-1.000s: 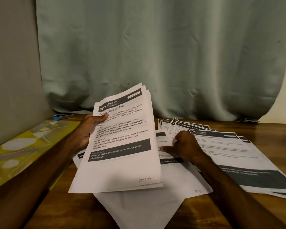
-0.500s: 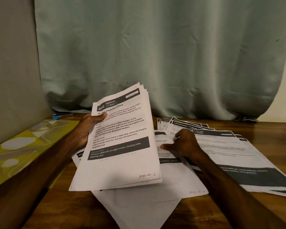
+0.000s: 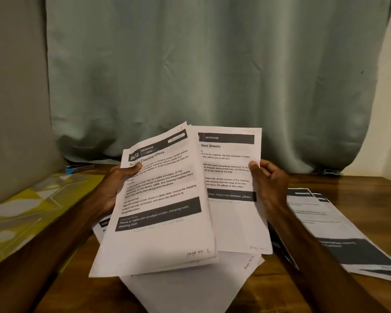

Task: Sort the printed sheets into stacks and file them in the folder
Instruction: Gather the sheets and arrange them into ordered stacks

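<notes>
The brown wooden table (image 3: 359, 184) shows bare wood at its far right corner and along the front edge by the person. A pale green curtain (image 3: 212, 64) hangs right behind the far edge, and a grey wall (image 3: 14, 109) stands on the left. A yellow patterned flat board (image 3: 20, 213) lies along the left side, with a small blue stapler (image 3: 77, 168) just past its far end.

The left hand (image 3: 113, 188) holds a thick stack of white printed sheets (image 3: 160, 199) up off the table, tilted. Its thumb is on the front near the left edge, and its fingers are behind. The right hand (image 3: 269, 184) pinches one white sheet headed "Bed Sheets" (image 3: 228, 177) by its right edge, thumb in front. The stack covers this sheet's left side.

Under both, loose white sheets (image 3: 185, 288) lie on the table, one corner pointing at the front edge. A spread pile of printed sheets (image 3: 336, 227) lies flat on the right, beside the right forearm.
</notes>
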A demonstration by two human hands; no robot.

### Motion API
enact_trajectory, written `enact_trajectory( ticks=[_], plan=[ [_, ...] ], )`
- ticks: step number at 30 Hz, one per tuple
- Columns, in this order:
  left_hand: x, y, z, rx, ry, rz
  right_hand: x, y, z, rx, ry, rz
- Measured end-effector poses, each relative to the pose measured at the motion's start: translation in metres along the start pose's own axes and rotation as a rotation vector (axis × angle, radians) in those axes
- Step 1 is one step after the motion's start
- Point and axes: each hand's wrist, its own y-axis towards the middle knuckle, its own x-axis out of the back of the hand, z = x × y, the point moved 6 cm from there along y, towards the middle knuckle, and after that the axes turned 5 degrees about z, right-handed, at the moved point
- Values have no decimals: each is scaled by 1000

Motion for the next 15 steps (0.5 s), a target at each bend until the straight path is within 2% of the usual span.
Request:
enact_trajectory(
  ticks=[4,9,15],
  plan=[
    [-2,1,3,8,10,61,10,1,-1,-42,193,-115],
    [-9,-3,2,14,-14,67,32,2,-1,-71,162,-240],
    [-8,-4,2,0,20,56,43,2,-1,-84,181,-278]
  ],
)
